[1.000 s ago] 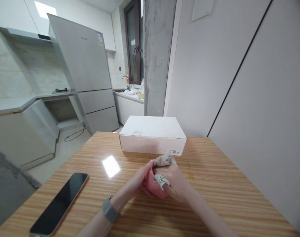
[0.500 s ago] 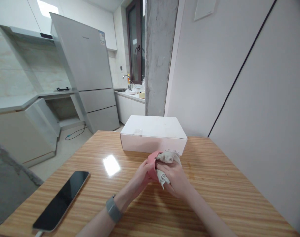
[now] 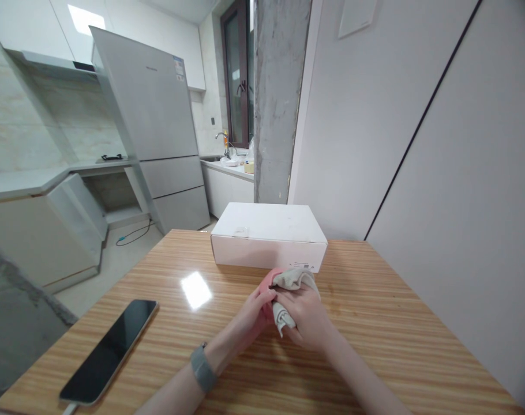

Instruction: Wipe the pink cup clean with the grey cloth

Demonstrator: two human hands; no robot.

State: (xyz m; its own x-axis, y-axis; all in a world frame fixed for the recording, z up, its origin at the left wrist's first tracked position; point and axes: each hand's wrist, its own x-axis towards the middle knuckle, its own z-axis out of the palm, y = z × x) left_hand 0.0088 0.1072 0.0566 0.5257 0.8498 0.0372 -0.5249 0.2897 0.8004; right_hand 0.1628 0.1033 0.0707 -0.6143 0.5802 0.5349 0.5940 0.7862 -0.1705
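Note:
A pink cup (image 3: 266, 280), tilted with its opening facing right, is gripped by my left hand (image 3: 256, 314). My fingers cover much of it, so its full shape is hidden. My right hand (image 3: 306, 314) is closed on a pale grey cloth (image 3: 295, 279) and pushes it against the cup's mouth. Part of the cloth hangs below my right fingers. Both hands are held above the wooden table (image 3: 370, 328), just in front of a white box (image 3: 269, 253).
A black phone (image 3: 111, 351) with a white cable lies at the table's left. Beyond the table stand a grey fridge (image 3: 147, 104), a concrete pillar (image 3: 277, 104) and a sink counter (image 3: 228, 167). A white wall panel (image 3: 439, 173) rises on the right.
My left hand has turned the cup slightly, and its thumb now lies nearer the rim. The cloth stays in my right hand at the cup's mouth. The view has shifted a little.

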